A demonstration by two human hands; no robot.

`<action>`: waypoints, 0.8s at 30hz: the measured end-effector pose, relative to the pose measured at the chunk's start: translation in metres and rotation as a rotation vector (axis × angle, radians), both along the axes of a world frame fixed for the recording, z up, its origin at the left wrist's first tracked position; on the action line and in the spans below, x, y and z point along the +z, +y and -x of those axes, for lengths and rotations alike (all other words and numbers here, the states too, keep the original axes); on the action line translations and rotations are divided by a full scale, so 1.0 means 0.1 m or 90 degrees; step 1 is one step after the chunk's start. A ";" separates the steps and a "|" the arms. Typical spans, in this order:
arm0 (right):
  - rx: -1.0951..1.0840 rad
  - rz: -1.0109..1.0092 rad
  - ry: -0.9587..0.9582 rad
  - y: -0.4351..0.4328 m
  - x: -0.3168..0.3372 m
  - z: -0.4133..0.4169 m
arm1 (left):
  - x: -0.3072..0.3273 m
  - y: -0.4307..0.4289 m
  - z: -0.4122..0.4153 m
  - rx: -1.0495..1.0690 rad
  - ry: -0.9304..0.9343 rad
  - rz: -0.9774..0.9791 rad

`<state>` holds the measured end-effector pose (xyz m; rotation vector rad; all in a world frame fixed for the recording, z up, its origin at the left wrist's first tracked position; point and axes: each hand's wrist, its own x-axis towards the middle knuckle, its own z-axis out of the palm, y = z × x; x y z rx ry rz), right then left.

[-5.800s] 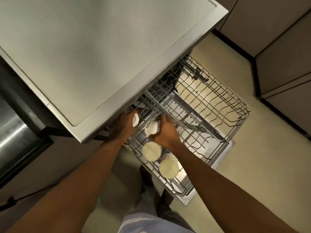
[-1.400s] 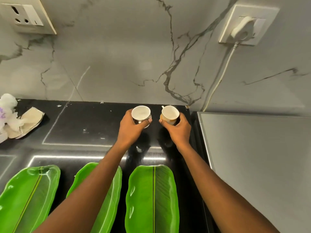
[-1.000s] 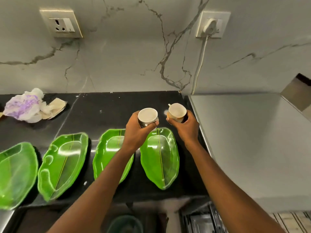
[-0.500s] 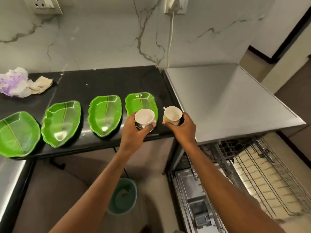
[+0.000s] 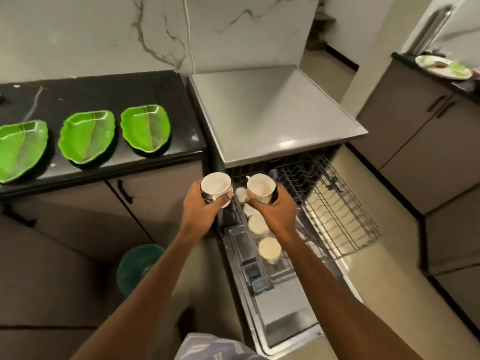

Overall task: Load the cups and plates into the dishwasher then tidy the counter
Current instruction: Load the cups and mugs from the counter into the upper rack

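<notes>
Both arms reach forward from the bottom of the frame, forearms angled toward centre. Our left hand (image 5: pixel 200 206) wraps its fingers around a white cup with a dark print (image 5: pixel 216 185), held upright, mouth up. Our right hand (image 5: pixel 276 210) grips a second white cup (image 5: pixel 260 187) the same way, upright, just right of the first; the two cups are close but apart. Both hang above the left end of the pulled-out dishwasher rack (image 5: pixel 337 211), right of centre. Below the right hand, two cups (image 5: pixel 268 248) already sit in the rack, and another shows between the held cups. Three green leaf-shaped plates (image 5: pixel 87 136) lie in a row on the black counter (image 5: pixel 104 94), upper left. The open dishwasher door (image 5: pixel 280 307) lies flat at lower centre.
</notes>
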<state>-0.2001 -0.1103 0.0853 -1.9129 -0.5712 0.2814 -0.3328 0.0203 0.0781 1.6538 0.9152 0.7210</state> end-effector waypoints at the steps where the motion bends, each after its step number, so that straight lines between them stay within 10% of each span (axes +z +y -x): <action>1: -0.001 0.004 -0.006 -0.15 0.00 -0.04 | 0.01 -0.16 -0.06 -0.001 -0.009 0.000; 24: -0.108 0.036 0.148 -2.33 -0.52 -1.37 | -0.29 -2.07 -1.51 -0.066 0.097 0.050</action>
